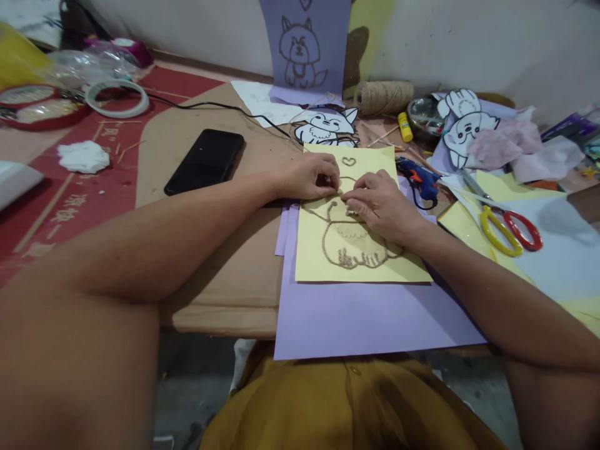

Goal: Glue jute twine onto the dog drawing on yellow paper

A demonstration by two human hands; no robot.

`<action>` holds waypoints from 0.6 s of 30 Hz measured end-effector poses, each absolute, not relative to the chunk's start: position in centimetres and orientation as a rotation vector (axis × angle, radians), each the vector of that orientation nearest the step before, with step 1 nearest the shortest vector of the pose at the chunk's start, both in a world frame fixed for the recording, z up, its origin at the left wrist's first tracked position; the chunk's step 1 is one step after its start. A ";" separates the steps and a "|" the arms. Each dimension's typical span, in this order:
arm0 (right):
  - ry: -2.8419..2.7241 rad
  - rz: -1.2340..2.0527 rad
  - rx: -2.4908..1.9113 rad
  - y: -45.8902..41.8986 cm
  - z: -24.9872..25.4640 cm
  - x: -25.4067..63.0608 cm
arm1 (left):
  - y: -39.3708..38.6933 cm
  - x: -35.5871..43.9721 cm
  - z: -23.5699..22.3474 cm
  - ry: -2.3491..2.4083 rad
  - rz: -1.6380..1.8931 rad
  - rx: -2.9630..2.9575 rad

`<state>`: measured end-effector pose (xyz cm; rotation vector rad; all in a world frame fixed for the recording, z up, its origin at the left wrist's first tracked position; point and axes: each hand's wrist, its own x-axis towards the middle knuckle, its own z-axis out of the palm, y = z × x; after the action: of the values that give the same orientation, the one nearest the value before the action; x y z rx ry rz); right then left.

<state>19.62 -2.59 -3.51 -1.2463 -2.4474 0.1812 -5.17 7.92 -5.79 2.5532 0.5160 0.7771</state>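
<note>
A yellow sheet [312, 262] bearing an animal outline in brown twine, with a small heart above it, lies on larger purple paper [375, 319]. Over the upper part of the outline, my left hand [312, 177] rests with thumb and fingertips pinched together. My right hand [377, 200] faces it from the other side, its fingertips also closed and almost meeting the left ones. Whatever sits between the fingertips is too small to make out. Both hands cover part of the animal's head.
A black phone [205, 161] lies left of the sheet. To the right are a blue glue gun [422, 181] and scissors [509, 228]. Behind stand a twine roll [387, 97], a glue stick [404, 127], a paper cut-out [323, 127] and a purple picture [300, 50]. A black cable [220, 106] crosses the table.
</note>
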 end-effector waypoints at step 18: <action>-2.398 0.285 -1.163 -2.0 -4.6 19.5 | 8.3 -7.1 -4.0 0.632 0.648 2.917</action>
<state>19.53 -2.02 -4.64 -1.1627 -2.3978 0.2851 -7.12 8.32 -4.01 2.9167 0.6324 0.6480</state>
